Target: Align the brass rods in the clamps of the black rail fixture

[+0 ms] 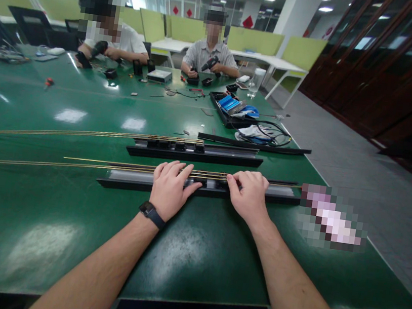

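A long black channel rail [137,180] with a silvery inside lies across the green table in front of me. Thin brass-coloured rods [86,160] run along its far side and stick out to the left. My left hand [171,185], with a dark watch on the wrist, grips over the rail's middle, thumb stretched along a small black block [200,181]. To its right, my right hand [248,194] has thumb and forefinger pinched at a rod above the rail; the fingertips partly hide the contact. Behind lies a second black rail [194,156] with several black blocks and more rods.
Farther back are a black strip [255,144], a cable coil [270,133] and a black tray [222,110] holding blue items. A clear cup [255,83] stands at the far right. A blurred pinkish object [331,215] lies right. Two people across the table hold power drills.
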{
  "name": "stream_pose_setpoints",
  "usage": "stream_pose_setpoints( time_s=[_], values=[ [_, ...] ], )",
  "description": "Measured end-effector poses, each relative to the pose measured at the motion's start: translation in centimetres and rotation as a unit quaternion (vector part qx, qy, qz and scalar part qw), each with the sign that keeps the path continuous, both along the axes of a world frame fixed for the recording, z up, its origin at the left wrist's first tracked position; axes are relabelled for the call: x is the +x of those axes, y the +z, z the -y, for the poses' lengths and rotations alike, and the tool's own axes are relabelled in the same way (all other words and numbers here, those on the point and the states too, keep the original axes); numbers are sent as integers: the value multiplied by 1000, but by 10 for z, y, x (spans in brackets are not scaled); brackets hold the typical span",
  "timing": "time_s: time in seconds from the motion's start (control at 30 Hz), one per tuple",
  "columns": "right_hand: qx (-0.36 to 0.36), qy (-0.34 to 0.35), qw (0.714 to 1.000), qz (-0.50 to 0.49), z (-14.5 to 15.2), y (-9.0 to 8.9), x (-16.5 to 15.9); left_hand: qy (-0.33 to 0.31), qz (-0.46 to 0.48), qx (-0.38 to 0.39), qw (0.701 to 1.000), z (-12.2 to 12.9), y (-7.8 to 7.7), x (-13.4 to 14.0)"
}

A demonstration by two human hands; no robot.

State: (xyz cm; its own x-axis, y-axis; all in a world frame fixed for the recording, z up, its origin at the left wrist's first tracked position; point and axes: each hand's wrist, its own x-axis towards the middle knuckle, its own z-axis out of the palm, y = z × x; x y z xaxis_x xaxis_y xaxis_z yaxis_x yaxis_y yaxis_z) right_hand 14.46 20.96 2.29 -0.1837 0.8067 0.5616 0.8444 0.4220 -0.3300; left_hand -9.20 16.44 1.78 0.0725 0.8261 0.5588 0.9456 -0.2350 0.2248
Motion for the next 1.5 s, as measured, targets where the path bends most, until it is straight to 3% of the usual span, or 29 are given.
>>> stream_pose_setpoints(
  time_s=[1.5],
  values=[
    [-17,-4,1000,-18,-2,1,-2,0,-6,5,1000,0,1,0]
  ],
)
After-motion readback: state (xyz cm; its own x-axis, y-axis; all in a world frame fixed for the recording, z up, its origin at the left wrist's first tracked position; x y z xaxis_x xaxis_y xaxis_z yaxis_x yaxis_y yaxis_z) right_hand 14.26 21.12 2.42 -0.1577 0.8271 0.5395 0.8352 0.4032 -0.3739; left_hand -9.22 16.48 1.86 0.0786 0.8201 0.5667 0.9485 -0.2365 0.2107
